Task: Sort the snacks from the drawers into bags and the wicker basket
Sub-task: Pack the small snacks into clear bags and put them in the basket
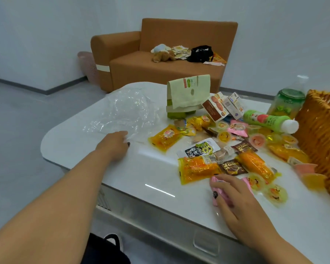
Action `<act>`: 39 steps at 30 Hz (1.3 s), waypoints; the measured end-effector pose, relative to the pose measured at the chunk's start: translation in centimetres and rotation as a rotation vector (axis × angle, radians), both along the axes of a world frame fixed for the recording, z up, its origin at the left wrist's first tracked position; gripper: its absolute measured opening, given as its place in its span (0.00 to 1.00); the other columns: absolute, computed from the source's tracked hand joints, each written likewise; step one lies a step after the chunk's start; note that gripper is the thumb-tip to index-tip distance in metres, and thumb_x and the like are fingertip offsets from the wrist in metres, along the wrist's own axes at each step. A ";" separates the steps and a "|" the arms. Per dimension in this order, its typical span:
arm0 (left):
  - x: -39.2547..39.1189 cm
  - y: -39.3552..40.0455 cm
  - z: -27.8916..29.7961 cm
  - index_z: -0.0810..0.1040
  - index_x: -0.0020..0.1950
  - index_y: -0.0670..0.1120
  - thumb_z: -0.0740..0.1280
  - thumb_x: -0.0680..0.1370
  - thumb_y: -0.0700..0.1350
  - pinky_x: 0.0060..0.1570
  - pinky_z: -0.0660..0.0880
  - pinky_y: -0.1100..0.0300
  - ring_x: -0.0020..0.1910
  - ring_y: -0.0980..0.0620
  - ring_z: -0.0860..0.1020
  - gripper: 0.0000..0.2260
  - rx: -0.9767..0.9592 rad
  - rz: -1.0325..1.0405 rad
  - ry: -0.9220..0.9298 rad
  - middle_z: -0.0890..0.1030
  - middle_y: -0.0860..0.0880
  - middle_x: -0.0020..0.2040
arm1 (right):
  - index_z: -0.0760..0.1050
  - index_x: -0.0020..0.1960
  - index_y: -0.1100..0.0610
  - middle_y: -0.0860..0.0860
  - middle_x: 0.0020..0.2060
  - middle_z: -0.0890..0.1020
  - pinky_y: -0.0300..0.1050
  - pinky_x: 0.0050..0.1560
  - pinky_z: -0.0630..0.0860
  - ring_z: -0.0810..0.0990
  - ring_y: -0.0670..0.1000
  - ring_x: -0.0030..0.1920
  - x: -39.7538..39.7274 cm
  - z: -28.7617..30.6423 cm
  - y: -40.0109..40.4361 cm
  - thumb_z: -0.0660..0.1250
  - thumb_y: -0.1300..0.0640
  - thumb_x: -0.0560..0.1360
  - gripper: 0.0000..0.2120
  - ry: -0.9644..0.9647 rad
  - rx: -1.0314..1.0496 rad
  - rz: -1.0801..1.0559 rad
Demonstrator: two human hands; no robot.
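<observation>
My left hand (114,142) reaches out over the white table (88,141) and pinches the near edge of a clear plastic bag (122,109). The bag lies crumpled and flat on the far left part of the table.

My right hand (231,193) is closer to me. Its fingers curl around a small pink packet (220,189) — the packet rests on the table at the near edge of the snack pile.

The snacks are spread out in the middle and right of the table. Just past my right hand lies a yellow-orange pouch (197,167), and beside it a small brown packet (231,166). Another orange pouch (255,165) lies to the right of that one. A black and white packet (200,148) sits behind them. One more yellow pouch (165,138) lies alone, nearer the plastic bag. Little round jelly cups (275,194) lie near the wicker basket (322,134), which stands at the right edge of the table.

Farther back a pale green paper bag (188,94) stands up. Next to it are small cookie boxes (215,107), leaning on each other. A green bottle (269,121) lies on its side, touching the basket. A clear bottle with a green label (288,100) stands behind it.

Past the table is a brown sofa (160,44) with a toy bear (163,56) and a black bag (200,54) on the seat.
</observation>
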State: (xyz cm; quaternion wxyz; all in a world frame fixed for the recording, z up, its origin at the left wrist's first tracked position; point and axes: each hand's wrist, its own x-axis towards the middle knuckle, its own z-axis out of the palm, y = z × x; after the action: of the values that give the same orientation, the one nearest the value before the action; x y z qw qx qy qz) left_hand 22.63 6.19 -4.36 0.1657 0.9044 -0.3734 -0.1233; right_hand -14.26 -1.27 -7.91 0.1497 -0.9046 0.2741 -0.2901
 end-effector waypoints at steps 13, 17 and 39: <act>-4.9 2.2 7.0 0.77 0.61 0.49 0.60 0.81 0.38 0.46 0.74 0.60 0.49 0.52 0.79 0.13 -0.698 0.236 0.000 0.84 0.50 0.49 | 0.78 0.57 0.48 0.43 0.60 0.74 0.39 0.59 0.66 0.69 0.40 0.61 -1.5 2.0 -0.2 0.54 0.43 0.75 0.19 -0.063 0.056 -0.041; -10.5 4.1 9.5 0.77 0.59 0.52 0.62 0.82 0.38 0.50 0.77 0.61 0.44 0.65 0.82 0.11 -0.938 0.105 0.236 0.86 0.55 0.41 | 0.77 0.51 0.43 0.38 0.56 0.76 0.29 0.58 0.63 0.69 0.33 0.60 -1.9 3.9 0.3 0.59 0.48 0.74 0.10 -0.235 0.232 -0.085; -19.6 6.0 8.2 0.79 0.57 0.60 0.62 0.82 0.45 0.56 0.74 0.67 0.56 0.55 0.80 0.11 -0.927 -0.557 0.140 0.84 0.57 0.48 | 0.78 0.47 0.44 0.43 0.41 0.81 0.29 0.50 0.69 0.78 0.43 0.48 -8.8 11.3 1.0 0.73 0.49 0.66 0.10 -0.526 0.209 -0.156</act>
State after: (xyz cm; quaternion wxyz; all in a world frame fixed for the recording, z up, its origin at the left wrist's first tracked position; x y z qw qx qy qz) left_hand 3.00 12.15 3.86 0.5326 0.5931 -0.6021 -0.0450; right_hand -23.06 -0.28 3.37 0.2854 -0.7543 0.3229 -0.4953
